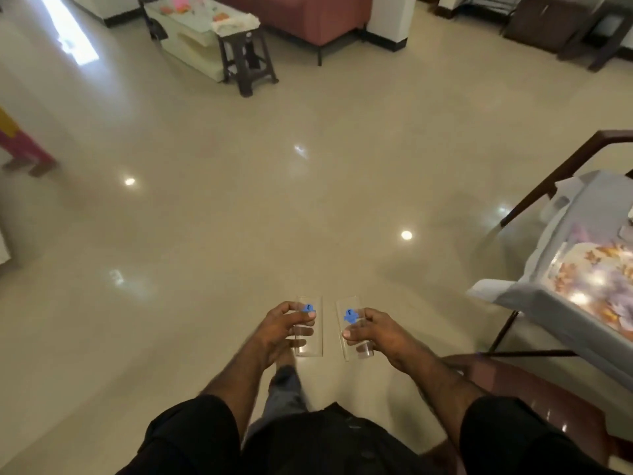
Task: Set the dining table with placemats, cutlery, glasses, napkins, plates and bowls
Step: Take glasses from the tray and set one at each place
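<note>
I carry two clear drinking glasses, each with a small blue print, out in front of my body above the floor. My left hand [279, 329] grips the left glass [310, 341] with fingers wrapped round it. My right hand [380, 334] grips the right glass [349, 323] the same way. Both glasses stand upright and look empty. The dining table [534, 296], covered by a grey cloth and a glossy flowered sheet, lies at the right edge, a short way from my right hand.
A dark wooden chair back [561, 173] stands by the table's far side, and a reddish chair seat [534, 389] sits just under my right forearm. Shiny beige floor spreads ahead. Farther off stand a dark stool [248, 60], a low white table [191, 32] and a red sofa [308, 15].
</note>
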